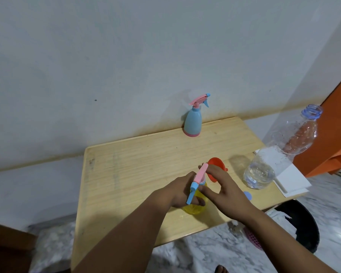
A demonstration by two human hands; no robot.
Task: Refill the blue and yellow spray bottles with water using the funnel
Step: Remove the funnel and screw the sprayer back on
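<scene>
The yellow spray bottle (194, 208) stands near the front of the wooden table (138, 164). My left hand (182, 193) grips its body. My right hand (221, 186) pinches its pink and blue spray head (198, 183) at the neck. An orange funnel (215, 164) lies just behind my right hand's fingers. The blue spray bottle (193, 121) stands upright at the table's far edge by the wall, its pink spray head on. A clear plastic water bottle (278, 152) without a cap stands at the right, with water low in it.
A blue cap (248, 195) lies on the table by my right wrist. White paper (291, 180) sits under the water bottle at the right edge. A black round object (301, 227) and a pink basket (252, 239) are on the marble floor below.
</scene>
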